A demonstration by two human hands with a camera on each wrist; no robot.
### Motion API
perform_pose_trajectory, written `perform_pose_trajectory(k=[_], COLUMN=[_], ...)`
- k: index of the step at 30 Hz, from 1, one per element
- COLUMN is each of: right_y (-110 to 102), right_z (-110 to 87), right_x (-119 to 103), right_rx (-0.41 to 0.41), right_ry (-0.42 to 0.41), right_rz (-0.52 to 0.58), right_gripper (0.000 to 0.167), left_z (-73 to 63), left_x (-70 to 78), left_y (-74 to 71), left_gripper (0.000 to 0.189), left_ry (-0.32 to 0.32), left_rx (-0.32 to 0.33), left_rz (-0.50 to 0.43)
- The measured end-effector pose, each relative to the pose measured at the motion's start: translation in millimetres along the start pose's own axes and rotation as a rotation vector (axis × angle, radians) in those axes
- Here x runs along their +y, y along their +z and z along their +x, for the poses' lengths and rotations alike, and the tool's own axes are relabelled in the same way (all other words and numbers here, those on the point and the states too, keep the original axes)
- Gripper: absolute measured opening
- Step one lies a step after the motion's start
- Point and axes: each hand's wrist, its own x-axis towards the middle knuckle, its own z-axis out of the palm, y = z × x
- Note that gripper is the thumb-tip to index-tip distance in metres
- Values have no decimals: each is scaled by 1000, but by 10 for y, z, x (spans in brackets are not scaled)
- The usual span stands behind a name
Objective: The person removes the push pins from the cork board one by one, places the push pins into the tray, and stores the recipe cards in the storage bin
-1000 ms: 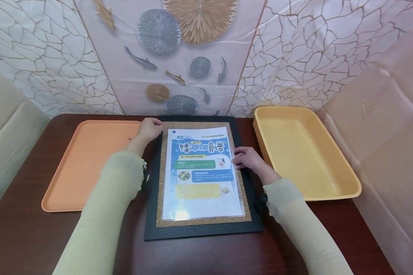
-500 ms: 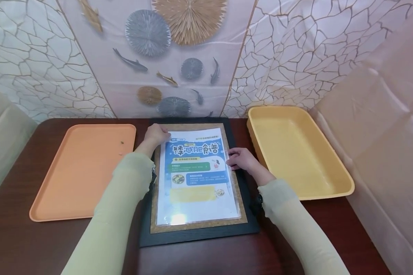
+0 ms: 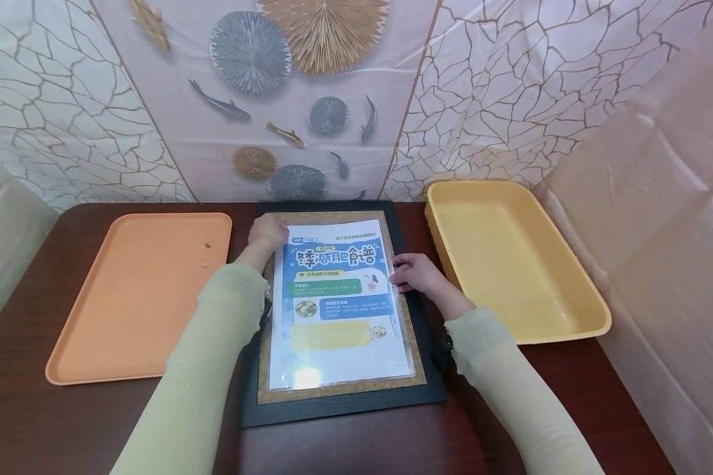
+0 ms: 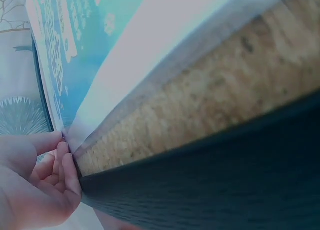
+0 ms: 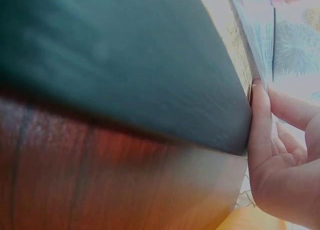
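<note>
Sheet: printed, glossy sheet (image 3: pixel 339 310) over the cork (image 3: pixel 344 388) of the board (image 3: pixel 344 405); cork shows as a margin past its top and bottom edges, narrower along the sides.
Left hand: left hand (image 3: pixel 267 231) at the sheet's far left corner, thumb and fingertips pinching that corner, other fingers bent in.
Right hand: right hand (image 3: pixel 417 274) partway down the sheet's right edge, thumb and forefinger pinching the edge, other fingers curled beneath.
Board edges: black border on all four sides; far edge next to the backdrop (image 3: pixel 356 152), near edge with table (image 3: pixel 356 448) in front of it.
Left side: tray (image 3: pixel 142 297) just beside the board, a strip of table between; the left sleeve crosses over the tray's near right corner.
Right side: bin (image 3: pixel 517 264) near the board, raised walls, a thin strip of table between; the right forearm passes close by its near left corner.
</note>
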Motion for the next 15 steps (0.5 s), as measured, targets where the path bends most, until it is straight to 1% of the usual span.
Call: perform_pose_trajectory(k=[4, 8, 10, 13, 15], right_y=[4, 4, 5, 6, 9], right_z=[-7, -9, -4, -2, -6], right_x=[-18, -18, -13, -7, -5], right_rx=[1, 3, 9, 11, 13], right_ry=[-5, -9, -6, 0, 6], right_rz=[-3, -9, -10, -13, -14], right_gripper=[45, 45, 45, 45, 45], left_z=[-4, -58, -80, -82, -92], left_x=[-12, 7, 13, 5, -1], left_y=[13, 22, 25, 28, 26], left_gripper=[23, 22, 23, 23, 22], left_ry=[6, 2, -5, -31, -36], left_rx=[17, 18, 16, 28, 60], left_rz=[13, -4, -37, -115, -164])
